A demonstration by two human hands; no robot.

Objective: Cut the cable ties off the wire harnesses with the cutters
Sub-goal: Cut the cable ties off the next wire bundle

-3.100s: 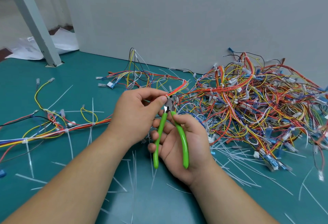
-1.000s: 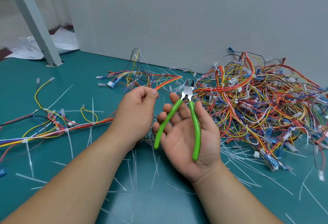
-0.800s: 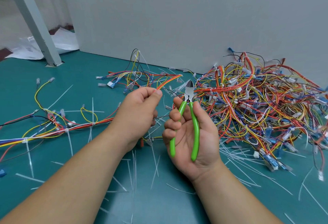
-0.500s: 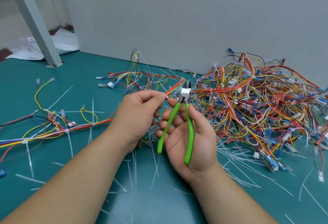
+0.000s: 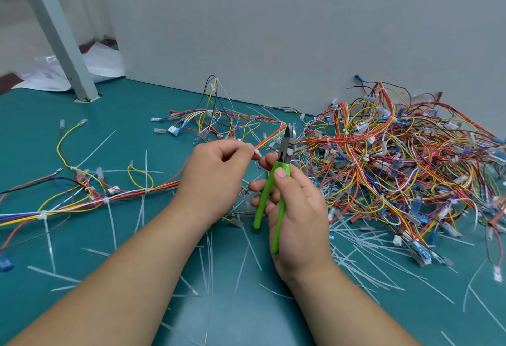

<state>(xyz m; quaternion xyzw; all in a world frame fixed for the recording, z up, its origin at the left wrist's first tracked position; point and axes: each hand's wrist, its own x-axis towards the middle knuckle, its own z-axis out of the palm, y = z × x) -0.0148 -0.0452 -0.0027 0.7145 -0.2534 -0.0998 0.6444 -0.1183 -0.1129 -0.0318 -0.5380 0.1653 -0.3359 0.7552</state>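
The right hand wraps round the green cutters, handles a little apart, tip pointing up. Just beside it the left hand pinches a harness at a white cable tie. Best to slip one blade under the strap alone, clear of the wires, then squeeze. Behind lies the harness pile. No writing is legible.
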